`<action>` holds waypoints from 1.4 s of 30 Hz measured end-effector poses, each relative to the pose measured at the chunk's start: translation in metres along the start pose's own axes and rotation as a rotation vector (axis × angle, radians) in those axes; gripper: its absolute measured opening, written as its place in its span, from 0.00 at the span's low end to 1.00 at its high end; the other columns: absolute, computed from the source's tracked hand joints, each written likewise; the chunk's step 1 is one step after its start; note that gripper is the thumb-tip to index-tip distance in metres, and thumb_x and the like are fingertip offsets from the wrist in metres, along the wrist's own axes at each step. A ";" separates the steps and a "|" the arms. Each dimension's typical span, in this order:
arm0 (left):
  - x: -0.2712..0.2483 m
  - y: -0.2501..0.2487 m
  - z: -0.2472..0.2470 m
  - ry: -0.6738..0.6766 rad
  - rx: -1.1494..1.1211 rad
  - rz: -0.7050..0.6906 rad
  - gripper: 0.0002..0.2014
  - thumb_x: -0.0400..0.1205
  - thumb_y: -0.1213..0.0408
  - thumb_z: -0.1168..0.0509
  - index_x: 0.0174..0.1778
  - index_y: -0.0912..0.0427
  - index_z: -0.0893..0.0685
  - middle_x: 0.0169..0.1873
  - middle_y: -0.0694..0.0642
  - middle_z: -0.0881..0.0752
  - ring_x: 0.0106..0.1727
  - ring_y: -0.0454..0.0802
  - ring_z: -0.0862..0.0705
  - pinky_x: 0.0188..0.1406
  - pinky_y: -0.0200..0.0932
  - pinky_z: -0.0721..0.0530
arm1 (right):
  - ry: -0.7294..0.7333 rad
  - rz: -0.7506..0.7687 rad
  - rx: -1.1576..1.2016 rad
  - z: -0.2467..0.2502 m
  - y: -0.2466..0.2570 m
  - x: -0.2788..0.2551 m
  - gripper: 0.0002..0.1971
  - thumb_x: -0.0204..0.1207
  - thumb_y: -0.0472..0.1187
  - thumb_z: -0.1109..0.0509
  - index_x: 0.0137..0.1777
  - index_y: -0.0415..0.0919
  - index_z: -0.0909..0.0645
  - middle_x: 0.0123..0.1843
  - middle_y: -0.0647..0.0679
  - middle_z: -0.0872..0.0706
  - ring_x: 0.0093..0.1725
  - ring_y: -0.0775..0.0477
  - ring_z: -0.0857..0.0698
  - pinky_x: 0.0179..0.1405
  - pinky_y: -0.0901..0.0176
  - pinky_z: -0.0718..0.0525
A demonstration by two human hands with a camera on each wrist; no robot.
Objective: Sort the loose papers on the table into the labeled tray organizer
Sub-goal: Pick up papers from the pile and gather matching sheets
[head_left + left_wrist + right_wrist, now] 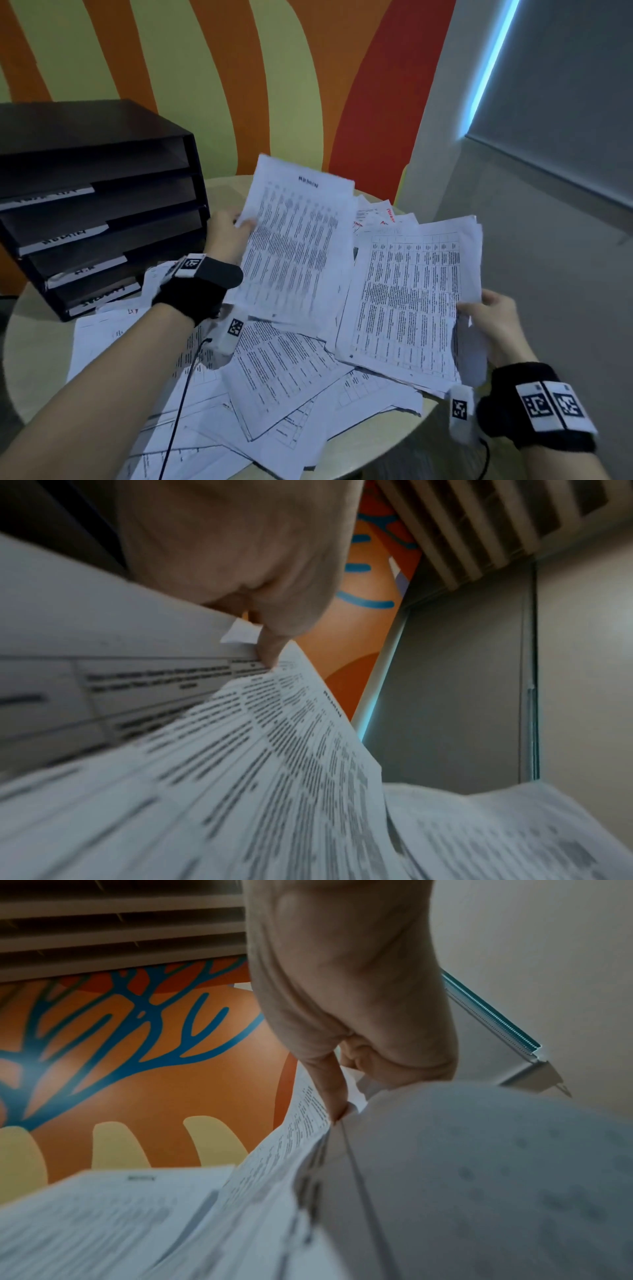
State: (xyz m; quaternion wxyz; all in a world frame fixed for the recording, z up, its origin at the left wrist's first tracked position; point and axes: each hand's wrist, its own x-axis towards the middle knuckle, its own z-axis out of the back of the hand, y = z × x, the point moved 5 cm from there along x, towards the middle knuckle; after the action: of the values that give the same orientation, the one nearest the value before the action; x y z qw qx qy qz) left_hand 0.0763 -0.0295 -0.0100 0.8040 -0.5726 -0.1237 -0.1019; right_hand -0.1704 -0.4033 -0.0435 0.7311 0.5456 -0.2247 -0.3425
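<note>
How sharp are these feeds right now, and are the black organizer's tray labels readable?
Head view: dim, bluish light; white labels on the black tray organizer too blurred to read. Left wrist view: printed sheet motion-smeared near the lens, left hand soft. Right wrist view: paper stack out of focus, right hand blurred.

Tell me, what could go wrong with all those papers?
The left hand pinches just one edge of its sheet, so the sheet could bend over or slip out. The right hand grips a stack of papers by one corner, and loose sheets might slide off. Some pages in the pile hang over the edge of the round table and could get knocked to the floor.
</note>
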 end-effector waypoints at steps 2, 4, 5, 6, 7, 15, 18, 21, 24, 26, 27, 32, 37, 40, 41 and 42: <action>-0.001 -0.017 0.013 -0.028 -0.213 -0.027 0.09 0.79 0.62 0.29 0.52 0.61 0.17 0.53 0.52 0.19 0.52 0.54 0.16 0.51 0.48 0.16 | -0.013 -0.006 -0.001 0.001 -0.006 0.004 0.08 0.75 0.22 0.37 0.47 0.27 0.16 0.37 0.39 0.15 0.38 0.43 0.19 0.41 0.53 0.24; -0.004 -0.036 0.021 -0.026 -0.313 -0.079 0.07 0.81 0.69 0.31 0.52 0.54 0.14 0.52 0.46 0.14 0.55 0.47 0.14 0.56 0.46 0.16 | -0.028 -0.006 -0.001 0.002 -0.008 0.006 0.08 0.73 0.23 0.36 0.49 0.22 0.18 0.36 0.38 0.17 0.39 0.45 0.21 0.41 0.52 0.26; -0.005 -0.045 0.025 -0.029 -0.352 -0.109 0.09 0.81 0.72 0.33 0.47 0.53 0.14 0.48 0.48 0.12 0.52 0.46 0.13 0.56 0.45 0.16 | -0.035 -0.004 -0.003 0.003 -0.009 0.007 0.08 0.73 0.24 0.36 0.49 0.20 0.19 0.35 0.36 0.18 0.39 0.45 0.22 0.41 0.51 0.27; -0.005 -0.052 0.030 -0.044 -0.388 -0.121 0.10 0.82 0.75 0.34 0.45 0.54 0.15 0.45 0.50 0.11 0.48 0.45 0.13 0.54 0.43 0.17 | -0.037 -0.001 -0.005 0.003 -0.008 0.007 0.08 0.73 0.24 0.36 0.49 0.20 0.20 0.34 0.33 0.19 0.39 0.44 0.22 0.41 0.51 0.26; -0.005 -0.058 0.036 -0.059 -0.425 -0.126 0.09 0.82 0.76 0.34 0.46 0.56 0.16 0.43 0.52 0.12 0.45 0.44 0.13 0.53 0.43 0.17 | -0.043 0.001 -0.009 0.003 -0.008 0.007 0.07 0.74 0.24 0.36 0.48 0.20 0.20 0.35 0.31 0.19 0.39 0.44 0.21 0.41 0.51 0.26; -0.011 -0.059 0.017 0.119 -0.486 0.097 0.17 0.80 0.79 0.33 0.63 0.68 0.26 0.49 0.60 0.12 0.43 0.50 0.11 0.39 0.42 0.12 | -0.032 0.071 0.063 -0.004 0.012 -0.002 0.08 0.75 0.24 0.36 0.49 0.28 0.16 0.37 0.41 0.15 0.39 0.43 0.18 0.41 0.54 0.24; -0.033 -0.046 -0.018 0.226 -0.368 0.178 0.18 0.79 0.79 0.32 0.64 0.70 0.24 0.40 0.56 0.11 0.36 0.47 0.12 0.34 0.38 0.14 | 0.051 0.075 0.134 -0.014 0.026 -0.012 0.10 0.75 0.24 0.33 0.50 0.35 0.14 0.40 0.44 0.11 0.39 0.41 0.14 0.32 0.61 0.18; -0.057 -0.032 -0.056 0.290 -0.270 0.221 0.10 0.81 0.80 0.36 0.58 0.74 0.19 0.44 0.61 0.15 0.38 0.44 0.16 0.34 0.26 0.18 | 0.177 0.062 0.179 -0.027 0.035 -0.020 0.10 0.75 0.24 0.33 0.48 0.34 0.13 0.42 0.39 0.08 0.38 0.38 0.11 0.26 0.61 0.17; -0.071 -0.017 -0.085 0.392 -0.233 0.314 0.15 0.78 0.72 0.30 0.56 0.77 0.20 0.50 0.65 0.15 0.44 0.45 0.14 0.49 0.34 0.16 | 0.209 0.059 0.152 -0.037 0.040 -0.025 0.09 0.79 0.26 0.37 0.48 0.28 0.14 0.44 0.35 0.09 0.41 0.35 0.11 0.35 0.51 0.14; -0.078 -0.013 -0.095 0.466 -0.311 0.413 0.24 0.76 0.70 0.27 0.65 0.76 0.24 0.61 0.68 0.16 0.58 0.58 0.14 0.62 0.49 0.16 | 0.201 0.046 0.196 -0.040 0.043 -0.026 0.11 0.82 0.33 0.37 0.50 0.26 0.15 0.47 0.33 0.09 0.45 0.36 0.11 0.46 0.42 0.13; -0.077 -0.014 -0.096 0.469 -0.320 0.420 0.23 0.77 0.73 0.28 0.66 0.76 0.24 0.63 0.69 0.17 0.60 0.60 0.15 0.61 0.49 0.16 | 0.187 0.032 0.248 -0.041 0.040 -0.021 0.14 0.83 0.39 0.37 0.52 0.27 0.16 0.50 0.33 0.10 0.47 0.38 0.12 0.51 0.41 0.15; -0.071 -0.055 -0.084 0.257 -0.245 0.104 0.05 0.82 0.75 0.37 0.50 0.65 0.17 0.46 0.60 0.13 0.41 0.50 0.18 0.39 0.34 0.23 | 0.204 0.201 0.158 -0.045 0.053 -0.031 0.20 0.78 0.54 0.31 0.61 0.40 0.17 0.59 0.43 0.11 0.61 0.39 0.14 0.64 0.38 0.18; -0.072 -0.117 -0.061 0.059 -0.214 -0.324 0.09 0.87 0.66 0.42 0.58 0.65 0.22 0.49 0.61 0.14 0.48 0.56 0.15 0.45 0.53 0.14 | 0.009 0.567 0.122 -0.034 0.094 -0.060 0.06 0.85 0.36 0.40 0.56 0.47 0.26 0.48 0.45 0.16 0.47 0.51 0.15 0.48 0.47 0.17; -0.078 -0.146 -0.051 -0.010 -0.287 -0.487 0.08 0.87 0.72 0.44 0.60 0.69 0.26 0.46 0.54 0.16 0.44 0.36 0.16 0.42 0.33 0.16 | -0.015 0.689 0.254 -0.023 0.114 -0.078 0.10 0.86 0.34 0.43 0.60 0.50 0.28 0.56 0.47 0.16 0.53 0.56 0.16 0.52 0.61 0.18; -0.079 -0.152 -0.050 -0.015 -0.298 -0.513 0.09 0.87 0.74 0.44 0.62 0.70 0.27 0.46 0.49 0.17 0.45 0.30 0.17 0.43 0.27 0.19 | 0.000 0.702 0.291 -0.022 0.117 -0.082 0.11 0.86 0.33 0.42 0.60 0.52 0.28 0.57 0.49 0.16 0.55 0.56 0.16 0.53 0.64 0.18; -0.078 -0.152 -0.052 -0.004 -0.298 -0.514 0.10 0.87 0.74 0.44 0.64 0.70 0.27 0.47 0.48 0.17 0.45 0.27 0.18 0.43 0.25 0.20 | 0.014 0.710 0.306 -0.021 0.118 -0.084 0.11 0.85 0.33 0.39 0.58 0.52 0.28 0.56 0.52 0.16 0.55 0.60 0.16 0.53 0.69 0.18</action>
State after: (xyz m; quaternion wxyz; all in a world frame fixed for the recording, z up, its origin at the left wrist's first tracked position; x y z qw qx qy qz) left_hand -0.0400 -0.1256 0.0849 0.6587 -0.6346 -0.2497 -0.3180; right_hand -0.1807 -0.3072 0.0665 0.7159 0.5390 -0.4430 -0.0268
